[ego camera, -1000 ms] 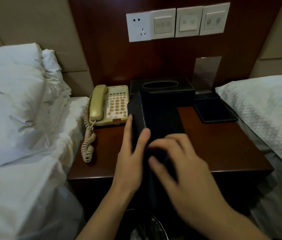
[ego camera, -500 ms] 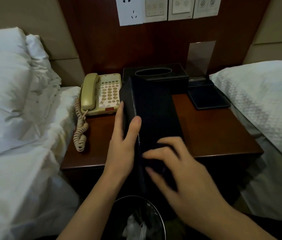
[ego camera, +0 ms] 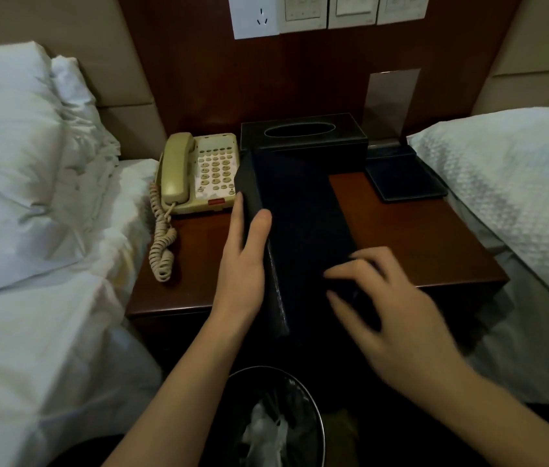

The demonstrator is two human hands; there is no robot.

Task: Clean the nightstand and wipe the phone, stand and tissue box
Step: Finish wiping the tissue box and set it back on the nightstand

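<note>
My left hand (ego camera: pixel 242 264) grips the left side of a long black box (ego camera: pixel 303 224), held tilted over the front of the dark wooden nightstand (ego camera: pixel 411 237). My right hand (ego camera: pixel 391 308) rests on the box's near end, fingers curled on what looks like a dark cloth (ego camera: pixel 350 281); it is blurred. A beige corded phone (ego camera: pixel 205 173) sits at the back left. A black tissue box (ego camera: pixel 303 136) with an oval slot stands at the back centre. At the back right lies a flat black stand (ego camera: pixel 404 178) with a metal plate (ego camera: pixel 391 102) behind it.
White bedding (ego camera: pixel 30 197) presses against the nightstand's left side, and a white pillow (ego camera: pixel 508 173) lies on its right. A round bin (ego camera: pixel 276 419) with crumpled tissue stands on the floor below my arms. Wall switches (ego camera: pixel 320 11) are above.
My right hand has slid a little to the right across the box's near end. My left hand keeps its grip. The view has dropped, bringing the bin into sight.
</note>
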